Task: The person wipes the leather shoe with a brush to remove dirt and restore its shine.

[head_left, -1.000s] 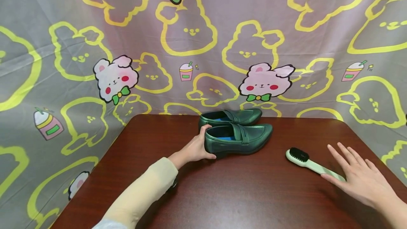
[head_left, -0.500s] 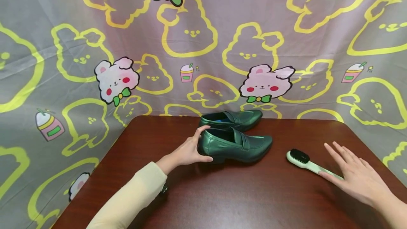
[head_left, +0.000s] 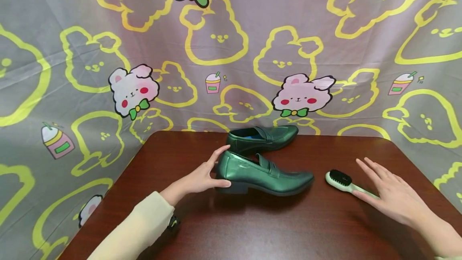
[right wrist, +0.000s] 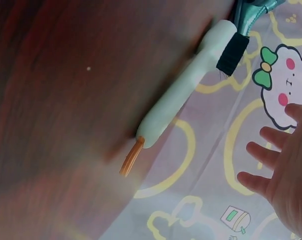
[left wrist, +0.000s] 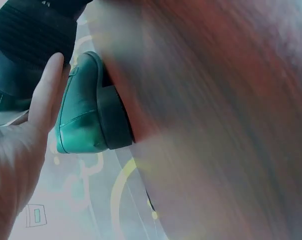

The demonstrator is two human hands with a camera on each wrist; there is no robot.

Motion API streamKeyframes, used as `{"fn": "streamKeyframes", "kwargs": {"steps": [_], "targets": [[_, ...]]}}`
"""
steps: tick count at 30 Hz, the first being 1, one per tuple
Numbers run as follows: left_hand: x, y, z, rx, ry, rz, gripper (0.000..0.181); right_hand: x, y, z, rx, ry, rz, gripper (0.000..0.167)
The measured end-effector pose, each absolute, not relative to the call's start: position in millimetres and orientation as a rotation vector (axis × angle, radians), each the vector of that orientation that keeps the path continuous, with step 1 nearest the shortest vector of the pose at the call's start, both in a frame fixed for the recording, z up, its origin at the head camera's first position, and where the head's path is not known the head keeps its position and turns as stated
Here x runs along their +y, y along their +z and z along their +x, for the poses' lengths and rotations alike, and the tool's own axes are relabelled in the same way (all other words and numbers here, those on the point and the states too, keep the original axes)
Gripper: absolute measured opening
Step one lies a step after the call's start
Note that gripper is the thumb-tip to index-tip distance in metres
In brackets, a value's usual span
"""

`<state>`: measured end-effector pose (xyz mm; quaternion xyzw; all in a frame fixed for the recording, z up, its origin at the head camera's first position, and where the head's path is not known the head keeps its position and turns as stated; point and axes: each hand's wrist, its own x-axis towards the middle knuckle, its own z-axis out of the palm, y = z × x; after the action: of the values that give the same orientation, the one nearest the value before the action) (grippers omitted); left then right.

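Observation:
My left hand (head_left: 196,177) grips a dark green loafer (head_left: 252,173) by its heel, thumb low at the heel and fingers behind it. In the left wrist view the ridged heel bottom (left wrist: 36,40) of this loafer shows, so its heel is off the table. The matching loafer (head_left: 283,135) stands behind it near the back edge, its blue insole partly visible. To the right lies a pale green shoe brush (head_left: 339,177) with black bristles. My right hand (head_left: 395,196) hovers over the brush's handle with fingers spread and holds nothing. An orange loop (right wrist: 132,157) hangs from the handle end.
The dark red-brown table (head_left: 260,232) has its back edge close to a grey curtain (head_left: 231,71) with yellow bear outlines and pink rabbits. The curtain also stands along the left and right sides.
My left hand has drawn the front loafer towards me and slightly left, away from its mate, raising its heel. My right hand has shifted a little left above the brush.

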<state>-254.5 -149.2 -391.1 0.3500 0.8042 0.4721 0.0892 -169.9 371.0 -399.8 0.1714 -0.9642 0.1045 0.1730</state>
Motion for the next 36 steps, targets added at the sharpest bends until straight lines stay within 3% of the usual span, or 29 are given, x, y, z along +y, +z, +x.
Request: {"fn": "streamKeyframes", "kwargs": {"steps": [14,24,36], "targets": [[-159.4,-397.5,-243.3,2.084,1.499,0.826,0.080,371.9,-393.5,-176.1,-2.776,0.397,0.501,0.089],[-161.1,-404.2,-243.1,2.207,1.430,0.943,0.112,382.0,-392.5,-181.2,-2.890,0.611,0.420,0.083],[-161.5,-406.9,-241.7,2.263,1.423,0.940,0.118,396.5,-396.3,-188.5,-2.919,0.532,0.506,0.081]]}}
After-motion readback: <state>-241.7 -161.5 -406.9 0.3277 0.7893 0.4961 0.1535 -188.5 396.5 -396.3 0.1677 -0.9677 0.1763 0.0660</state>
